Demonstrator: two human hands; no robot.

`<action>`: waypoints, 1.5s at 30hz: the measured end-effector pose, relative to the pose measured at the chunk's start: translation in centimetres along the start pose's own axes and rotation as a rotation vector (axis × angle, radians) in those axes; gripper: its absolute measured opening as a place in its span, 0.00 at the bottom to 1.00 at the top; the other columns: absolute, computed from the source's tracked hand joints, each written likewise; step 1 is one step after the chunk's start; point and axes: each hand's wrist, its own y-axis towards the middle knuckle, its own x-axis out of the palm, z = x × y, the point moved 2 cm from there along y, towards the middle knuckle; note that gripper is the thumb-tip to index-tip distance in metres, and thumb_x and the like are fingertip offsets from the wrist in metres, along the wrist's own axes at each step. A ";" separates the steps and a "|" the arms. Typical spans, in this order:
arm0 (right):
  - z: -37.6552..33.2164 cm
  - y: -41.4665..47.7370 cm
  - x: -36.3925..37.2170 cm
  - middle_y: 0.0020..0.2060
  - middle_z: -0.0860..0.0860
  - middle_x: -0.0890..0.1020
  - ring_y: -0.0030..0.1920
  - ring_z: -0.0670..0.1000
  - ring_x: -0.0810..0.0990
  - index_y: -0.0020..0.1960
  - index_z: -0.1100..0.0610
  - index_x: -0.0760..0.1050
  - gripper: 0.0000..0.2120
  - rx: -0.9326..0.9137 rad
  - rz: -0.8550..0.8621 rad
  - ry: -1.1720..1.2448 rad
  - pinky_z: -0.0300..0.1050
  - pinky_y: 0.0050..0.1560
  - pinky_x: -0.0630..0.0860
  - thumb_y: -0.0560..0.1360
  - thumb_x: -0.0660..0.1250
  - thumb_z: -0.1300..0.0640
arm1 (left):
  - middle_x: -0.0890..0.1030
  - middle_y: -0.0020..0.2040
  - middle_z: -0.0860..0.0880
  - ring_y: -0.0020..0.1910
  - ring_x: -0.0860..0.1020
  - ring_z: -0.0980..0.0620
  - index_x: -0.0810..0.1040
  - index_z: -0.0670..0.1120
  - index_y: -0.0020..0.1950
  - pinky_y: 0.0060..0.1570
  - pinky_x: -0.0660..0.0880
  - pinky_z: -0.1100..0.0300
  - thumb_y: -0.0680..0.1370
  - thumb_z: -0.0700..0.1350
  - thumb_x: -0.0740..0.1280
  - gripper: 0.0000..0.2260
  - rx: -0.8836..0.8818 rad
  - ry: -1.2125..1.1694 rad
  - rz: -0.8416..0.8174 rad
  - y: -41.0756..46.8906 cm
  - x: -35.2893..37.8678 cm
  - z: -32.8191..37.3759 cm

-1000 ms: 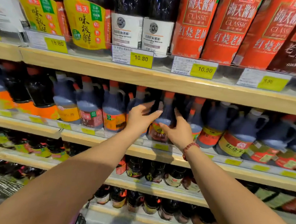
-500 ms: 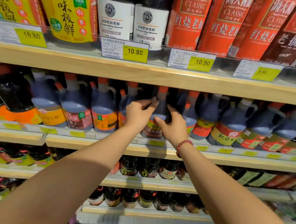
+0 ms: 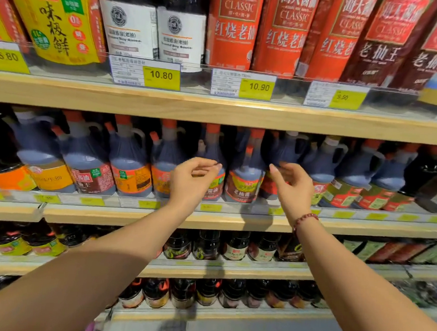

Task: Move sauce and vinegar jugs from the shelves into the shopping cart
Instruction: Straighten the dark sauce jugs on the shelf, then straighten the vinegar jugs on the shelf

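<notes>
Both bare arms reach out to the middle light-wood shelf [image 3: 105,215]. A long row of translucent plastic jugs of dark sauce stands shoulder to shoulder along it, behind a strip of yellow price tags. The left grip [image 3: 193,180] hangs in front of the row with its fingers loosely curled and thumb close to forefinger, holding nothing. The right grip [image 3: 292,187] is likewise released, with its palm turned left and its fingers relaxed and slightly bent. Between the two stands the red-capped jug with a yellow, red and brown label [image 3: 245,178], upright at the front edge of the shelf. It is just right of the left grip's fingertips and just left of the right grip's, and neither hand is on it. Its neck is narrow, its shoulders slope, and the dark liquid fills it to a line just below them, above the printed band round its belly. A second red-capped jug with a tall neck [image 3: 212,144] rises directly behind the left grip, its lower half hidden by the knuckles. Whether they brush it, I cannot tell. The right grip's fingers overlap a dark jug with a side handle [image 3: 287,149] just beyond. A red beaded bracelet [image 3: 305,219] circles the right wrist. On the shelf above stand tall red-labelled bottles [image 3: 234,29], with white-and-yellow price tags [image 3: 161,75] along that shelf's front edge. Below the jugs, two further shelves hold small dark bottles [image 3: 206,244].
</notes>
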 end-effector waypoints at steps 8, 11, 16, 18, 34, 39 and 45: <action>0.3 2.7 1.9 0.63 0.54 0.78 0.63 0.50 0.76 0.66 0.59 0.72 0.24 0.016 -0.250 -0.024 0.48 0.65 0.73 0.73 0.70 0.51 | 0.81 0.59 0.45 0.59 0.78 0.53 0.78 0.40 0.62 0.60 0.75 0.59 0.70 0.48 0.74 0.23 -0.029 -0.020 -0.100 1.2 6.5 1.8; 0.5 2.4 2.3 0.63 0.54 0.77 0.64 0.50 0.75 0.67 0.60 0.71 0.23 -0.032 -0.271 -0.079 0.38 0.63 0.70 0.74 0.69 0.53 | 0.83 0.56 0.45 0.56 0.79 0.53 0.81 0.42 0.59 0.57 0.75 0.61 0.73 0.50 0.71 0.18 0.023 0.138 -0.035 1.7 7.2 2.0; 1.1 2.1 2.7 0.61 0.55 0.79 0.61 0.50 0.77 0.66 0.59 0.73 0.23 -0.073 -0.210 -0.106 0.29 0.53 0.67 0.74 0.69 0.52 | 0.84 0.53 0.44 0.54 0.81 0.50 0.83 0.42 0.55 0.56 0.76 0.56 0.75 0.49 0.69 0.13 0.079 0.247 -0.031 1.8 7.2 2.3; 1.2 2.0 2.9 0.59 0.55 0.80 0.59 0.50 0.78 0.65 0.59 0.74 0.23 -0.076 -0.183 -0.088 0.34 0.54 0.70 0.73 0.70 0.52 | 0.84 0.53 0.44 0.54 0.80 0.50 0.83 0.42 0.55 0.53 0.74 0.59 0.76 0.48 0.68 0.13 0.096 0.294 -0.029 1.9 7.1 2.3; 2.2 0.3 -1.1 0.59 0.51 0.80 0.59 0.48 0.78 0.63 0.55 0.75 0.24 -0.002 -0.151 -0.028 0.50 0.61 0.76 0.70 0.73 0.49 | 0.83 0.49 0.48 0.50 0.81 0.52 0.81 0.46 0.52 0.55 0.78 0.53 0.71 0.45 0.74 0.11 -0.046 0.063 -0.067 -1.8 5.7 0.3; 2.6 -1.1 -5.4 0.54 0.49 0.81 0.54 0.46 0.80 0.61 0.55 0.76 0.22 0.061 -0.045 0.046 0.42 0.54 0.79 0.70 0.74 0.52 | 0.83 0.48 0.48 0.49 0.82 0.49 0.80 0.51 0.47 0.54 0.79 0.50 0.70 0.43 0.75 0.09 -0.034 0.029 -0.246 -3.6 9.3 0.2; 4.6 -2.6 -12.7 0.54 0.50 0.81 0.51 0.48 0.79 0.61 0.53 0.75 0.20 0.129 0.093 -0.020 0.45 0.53 0.78 0.71 0.72 0.51 | 0.82 0.47 0.49 0.46 0.80 0.52 0.81 0.44 0.51 0.51 0.76 0.62 0.70 0.40 0.75 0.11 0.032 -0.002 -0.426 -6.5 16.2 2.2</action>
